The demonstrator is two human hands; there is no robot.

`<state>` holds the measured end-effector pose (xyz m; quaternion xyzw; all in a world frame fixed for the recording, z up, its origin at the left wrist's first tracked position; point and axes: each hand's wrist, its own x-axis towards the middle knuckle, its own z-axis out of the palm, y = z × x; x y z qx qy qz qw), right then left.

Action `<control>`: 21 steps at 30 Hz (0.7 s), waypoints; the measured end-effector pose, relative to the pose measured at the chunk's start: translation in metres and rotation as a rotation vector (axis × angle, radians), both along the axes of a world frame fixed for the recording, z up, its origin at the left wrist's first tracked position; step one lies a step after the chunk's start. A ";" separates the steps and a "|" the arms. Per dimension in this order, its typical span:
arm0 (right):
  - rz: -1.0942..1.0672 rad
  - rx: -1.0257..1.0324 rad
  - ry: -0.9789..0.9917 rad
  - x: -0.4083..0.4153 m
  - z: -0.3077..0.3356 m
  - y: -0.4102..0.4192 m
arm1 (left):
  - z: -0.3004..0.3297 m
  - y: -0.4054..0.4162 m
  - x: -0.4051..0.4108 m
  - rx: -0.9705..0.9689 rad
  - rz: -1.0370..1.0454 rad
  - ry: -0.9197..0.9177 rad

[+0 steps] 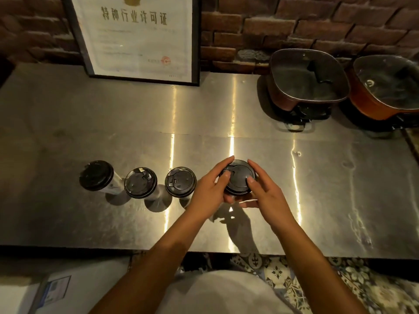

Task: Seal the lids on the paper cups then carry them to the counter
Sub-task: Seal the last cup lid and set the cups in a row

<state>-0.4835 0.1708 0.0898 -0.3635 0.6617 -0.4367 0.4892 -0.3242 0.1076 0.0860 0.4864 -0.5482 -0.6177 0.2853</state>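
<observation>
- Looking down from the head camera, I see both hands wrapped round one tall white paper cup with a round black plastic lid (239,176), standing upright on the shiny steel table (340,189).
- My left hand (209,191) holds the left side of that cup, fingers curled round the lid's edge, thumb pressing on top.
- My right hand (267,193) holds the right side the same way, thumb on top of the lid.
- This cup is right between my hands, so neither hand is nearer. Its long side points straight up, so I think the push to seal it must go straight down.
- Left of this cup stand three more lidded paper cups in a row: the nearest cup (180,182) just beside my left hand, then the middle cup (140,182), then the far cup (96,175).
- I cannot tell if those three lids are pressed tight.
- Behind this cup, far back and to the right, sit two square pots (308,75).
</observation>
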 end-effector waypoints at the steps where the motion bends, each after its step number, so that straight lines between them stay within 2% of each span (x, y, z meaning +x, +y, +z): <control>1: 0.014 0.003 0.017 -0.005 -0.008 -0.006 | -0.004 -0.001 -0.005 0.000 0.008 -0.023; 7: 0.071 0.021 0.154 -0.017 -0.050 -0.020 | -0.039 -0.005 -0.022 0.030 0.026 -0.131; 10: 0.108 0.050 0.142 -0.015 -0.056 -0.018 | -0.051 -0.001 -0.023 0.058 0.050 -0.168; 16: 0.132 0.061 0.139 -0.016 -0.073 -0.012 | -0.069 0.018 -0.023 0.054 0.133 -0.086; 21: 0.211 0.055 0.310 -0.022 -0.082 -0.013 | -0.073 0.018 -0.025 0.037 0.140 -0.207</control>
